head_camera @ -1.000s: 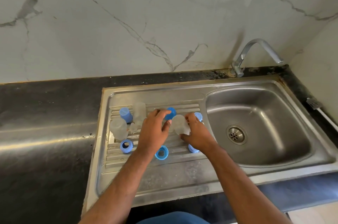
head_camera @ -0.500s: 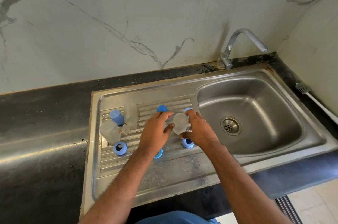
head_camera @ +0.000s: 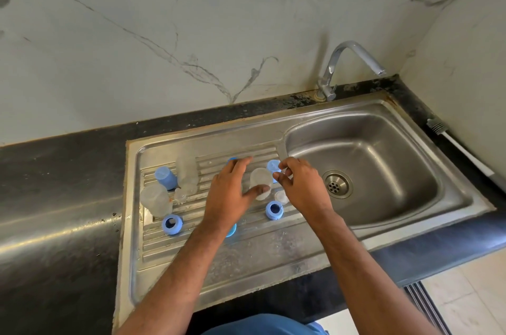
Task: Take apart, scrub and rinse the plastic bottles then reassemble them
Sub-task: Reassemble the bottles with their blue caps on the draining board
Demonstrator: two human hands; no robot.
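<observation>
Bottle parts lie spread over the ribbed drainboard [head_camera: 191,252] of a steel sink. A clear plastic bottle [head_camera: 260,178] stands between my hands. My left hand [head_camera: 230,192] lies flat over the drainboard, its thumb touching the bottle's lower side. My right hand [head_camera: 301,187] hovers just right of the bottle, fingers loosely curled, tips close to its edge. Blue collar rings [head_camera: 274,209] [head_camera: 172,224] and blue caps [head_camera: 165,177] [head_camera: 273,165] sit around them. Two more clear bottles [head_camera: 187,170] [head_camera: 156,199] stand at the left. A clear teat [head_camera: 282,196] lies under my right hand.
The sink basin [head_camera: 383,143] with its drain [head_camera: 336,185] is to the right, under a chrome tap [head_camera: 353,61]. A white-handled brush [head_camera: 460,148] lies on the dark counter [head_camera: 54,198] by the right wall. Another blue ring [head_camera: 232,229] peeks out under my left wrist.
My right hand has let go of the clear bottle and drawn slightly right. The left hand's fingers have straightened, leaving only the thumb on the bottle. The camera has tilted.
</observation>
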